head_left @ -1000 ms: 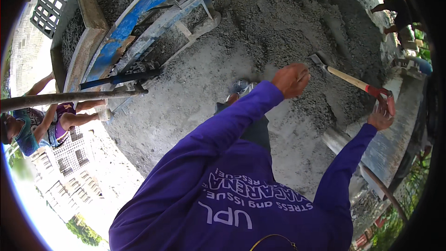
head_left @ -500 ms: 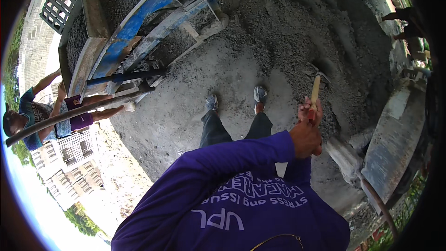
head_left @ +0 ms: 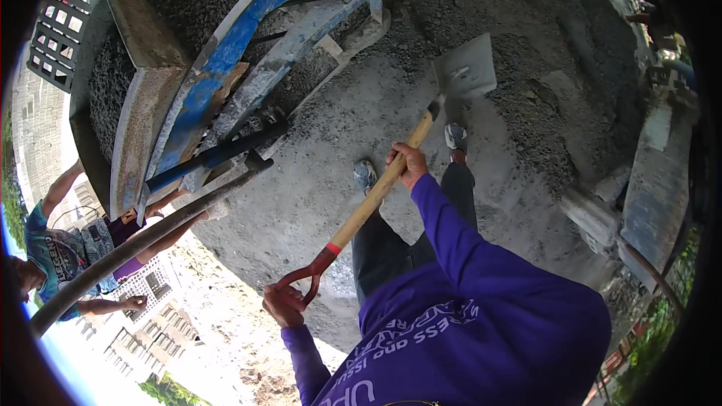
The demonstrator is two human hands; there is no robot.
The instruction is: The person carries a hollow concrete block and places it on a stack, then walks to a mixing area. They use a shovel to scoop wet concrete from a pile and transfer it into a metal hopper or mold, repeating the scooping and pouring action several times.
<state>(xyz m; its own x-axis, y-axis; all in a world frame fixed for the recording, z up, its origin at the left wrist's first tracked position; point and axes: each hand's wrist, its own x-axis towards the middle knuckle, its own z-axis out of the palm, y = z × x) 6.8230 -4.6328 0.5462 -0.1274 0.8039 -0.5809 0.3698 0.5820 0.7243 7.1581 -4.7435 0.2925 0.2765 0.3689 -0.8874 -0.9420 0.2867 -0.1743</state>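
A grey gravel-and-cement heap (head_left: 526, 53) fills the upper frame, with a blue mixer trough (head_left: 218, 83) at upper left. The shovel (head_left: 391, 180) runs diagonally through the centre, its blade (head_left: 465, 68) raised bare. The right hand (head_left: 410, 165) is wrapped around the shaft and the left hand (head_left: 284, 304) is closed on the red grip. A careless swing could hit the person's shoes (head_left: 455, 137) close under the blade.

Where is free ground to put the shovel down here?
Bare floor lies between the shoes and the blue machine. The gravel heap fills the right; pipes crowd the left.
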